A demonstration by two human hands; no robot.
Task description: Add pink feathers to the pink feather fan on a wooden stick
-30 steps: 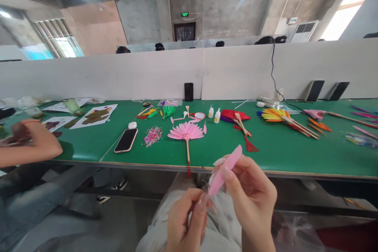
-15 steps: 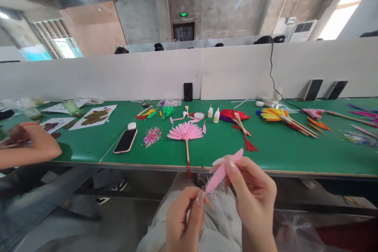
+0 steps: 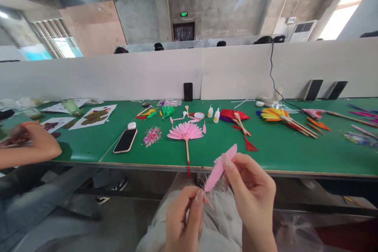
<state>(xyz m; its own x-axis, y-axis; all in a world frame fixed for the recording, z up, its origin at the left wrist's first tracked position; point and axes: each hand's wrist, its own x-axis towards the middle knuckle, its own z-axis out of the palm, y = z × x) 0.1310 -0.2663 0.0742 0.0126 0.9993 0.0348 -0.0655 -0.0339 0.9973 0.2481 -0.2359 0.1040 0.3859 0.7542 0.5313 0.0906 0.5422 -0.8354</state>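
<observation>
A pink feather [image 3: 217, 173] is held over my lap, slanting up to the right, with fluffy wisps at its lower end. My left hand [image 3: 187, 214] pinches that fluffy end between thumb and fingertip. Higher up the vane, my right hand [image 3: 251, 189] grips the feather between thumb and fingers. Beyond my hands, a pink feather fan [image 3: 185, 130] lies on the green table [image 3: 165, 155], its wooden handle toward me and a red tassel [image 3: 188, 170] hanging over the edge. Loose pink feathers [image 3: 204, 127] lie around the fan.
A phone [image 3: 125, 141] and a pile of colourful sequins [image 3: 152, 136] lie left of the fan. Small glue bottles [image 3: 216, 115], a red fan [image 3: 235, 116] and a yellow feather bundle [image 3: 273, 114] are to the right. A co-worker's arm [image 3: 38, 145] rests at far left.
The pink feather's upper end has shifted slightly left and up, turning more upright. My right fingers have moved a little with it; my left hand stays nearly in place, still pinching.
</observation>
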